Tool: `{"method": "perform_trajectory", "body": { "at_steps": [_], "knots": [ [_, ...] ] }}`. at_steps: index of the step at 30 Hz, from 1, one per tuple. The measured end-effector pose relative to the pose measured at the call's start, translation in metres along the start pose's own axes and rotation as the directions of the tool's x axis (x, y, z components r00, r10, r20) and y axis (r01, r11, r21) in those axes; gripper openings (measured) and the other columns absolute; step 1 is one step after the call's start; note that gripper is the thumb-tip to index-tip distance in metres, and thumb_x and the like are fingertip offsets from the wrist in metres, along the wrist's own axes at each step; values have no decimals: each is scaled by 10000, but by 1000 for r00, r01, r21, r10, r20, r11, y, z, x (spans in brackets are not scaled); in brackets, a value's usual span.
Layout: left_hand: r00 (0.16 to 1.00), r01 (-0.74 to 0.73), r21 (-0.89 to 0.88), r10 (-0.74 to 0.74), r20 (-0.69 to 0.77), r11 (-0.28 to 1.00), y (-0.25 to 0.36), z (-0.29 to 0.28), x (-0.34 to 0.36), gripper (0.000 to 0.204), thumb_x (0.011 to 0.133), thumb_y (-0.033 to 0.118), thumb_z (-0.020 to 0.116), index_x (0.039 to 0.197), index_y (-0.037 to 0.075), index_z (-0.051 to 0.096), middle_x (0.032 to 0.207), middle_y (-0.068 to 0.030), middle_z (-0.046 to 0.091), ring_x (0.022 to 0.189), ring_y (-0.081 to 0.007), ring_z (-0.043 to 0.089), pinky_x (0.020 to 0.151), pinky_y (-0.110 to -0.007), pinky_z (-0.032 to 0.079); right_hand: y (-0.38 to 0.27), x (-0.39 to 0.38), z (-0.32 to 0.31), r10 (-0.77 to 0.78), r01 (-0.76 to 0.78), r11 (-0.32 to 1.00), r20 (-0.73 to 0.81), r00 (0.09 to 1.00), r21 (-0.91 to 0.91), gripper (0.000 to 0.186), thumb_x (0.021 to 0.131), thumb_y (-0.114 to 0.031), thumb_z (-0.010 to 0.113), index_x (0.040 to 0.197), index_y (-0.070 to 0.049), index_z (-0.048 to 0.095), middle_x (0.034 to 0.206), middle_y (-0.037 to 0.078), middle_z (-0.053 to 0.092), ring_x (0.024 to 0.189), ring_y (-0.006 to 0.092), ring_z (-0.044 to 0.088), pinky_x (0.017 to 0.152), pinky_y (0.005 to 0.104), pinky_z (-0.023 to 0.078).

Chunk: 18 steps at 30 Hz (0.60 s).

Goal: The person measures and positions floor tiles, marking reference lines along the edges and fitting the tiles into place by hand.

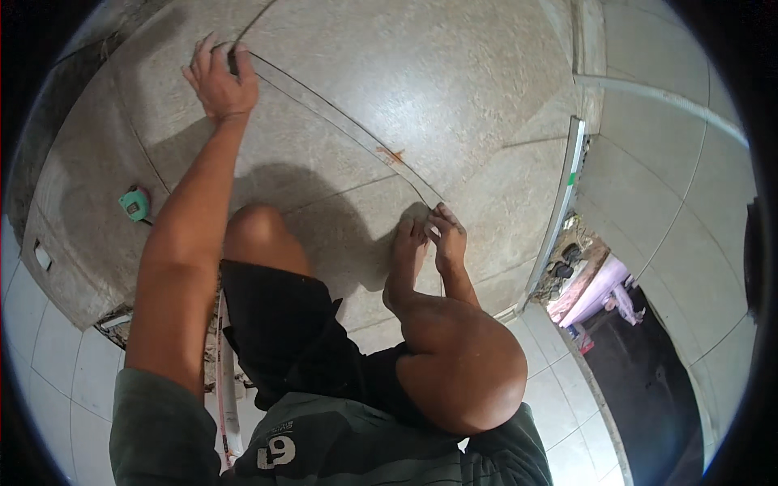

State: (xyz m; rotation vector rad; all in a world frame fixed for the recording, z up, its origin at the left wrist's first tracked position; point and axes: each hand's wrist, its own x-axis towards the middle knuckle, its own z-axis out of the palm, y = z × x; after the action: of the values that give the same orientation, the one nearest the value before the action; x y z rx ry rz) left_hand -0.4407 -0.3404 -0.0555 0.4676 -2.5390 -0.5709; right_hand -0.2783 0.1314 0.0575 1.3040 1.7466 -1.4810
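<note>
A thin dark cord (340,111) stretches slantwise over the beige floor tiles (454,65). A finer line runs close beside it; whether that is a second strand or a shadow I cannot make out. At the far left, my left hand (223,85) is at one end, thumb and forefinger on the cord, the other fingers stretched out on the tile. Near the middle right, my right hand (446,235) pinches the other end between thumb and fingers, beside my bare foot (408,259). An orange-brown mark (390,155) lies under the cord.
A green tape measure (134,203) lies left of my left forearm. A metal straightedge (557,211) runs along the right floor edge. Beyond it are rubble (574,235), a pink plastic bag (596,292) and a dark opening (648,389). White tiles (57,356) border the lower left.
</note>
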Motion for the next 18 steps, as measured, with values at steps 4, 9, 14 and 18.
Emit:
{"method": "perform_trajectory", "body": {
  "at_steps": [4, 9, 14, 18],
  "knots": [
    [1000, -1, 34, 2, -20, 999, 6, 9, 1, 416, 1000, 405, 540, 1159, 63, 715, 1360, -137, 606, 1351, -338, 483, 1168, -550, 251, 16, 1, -10, -117, 121, 986, 41, 992, -116, 506, 950, -68, 567, 1435, 65, 513, 1297, 123, 639, 1107, 206, 624, 940, 318, 504],
    [961, -11, 159, -34, 276, 987, -40, 9, 24, 535, 974, 450, 535, 1203, -11, 680, 1298, -232, 630, 1266, -400, 539, 1085, -508, 367, 43, -5, 10, -399, 397, 899, 31, 917, -183, 459, 881, -1, 565, 1334, 46, 624, 1117, 121, 704, 1020, 200, 651, 938, 295, 496],
    [996, 41, 23, -42, 74, 999, -2, 4, 2, 532, 970, 403, 545, 1161, -83, 648, 1201, -260, 639, 1122, -428, 590, 1006, -476, 439, 58, -10, -57, -540, 541, 787, 93, 836, -295, 322, 818, -21, 625, 1116, -43, 745, 1096, 152, 709, 993, 277, 675, 919, 363, 518],
    [983, 115, -44, -107, 150, 992, -27, -3, 23, 568, 993, 447, 548, 1221, -66, 631, 1197, -216, 658, 1116, -383, 608, 1009, -447, 437, 166, 30, -188, -642, 414, 735, -355, 679, -538, 414, 884, -215, 642, 1250, -23, 665, 1301, 195, 618, 1233, 357, 553, 1091, 440, 395]
  ]
}}
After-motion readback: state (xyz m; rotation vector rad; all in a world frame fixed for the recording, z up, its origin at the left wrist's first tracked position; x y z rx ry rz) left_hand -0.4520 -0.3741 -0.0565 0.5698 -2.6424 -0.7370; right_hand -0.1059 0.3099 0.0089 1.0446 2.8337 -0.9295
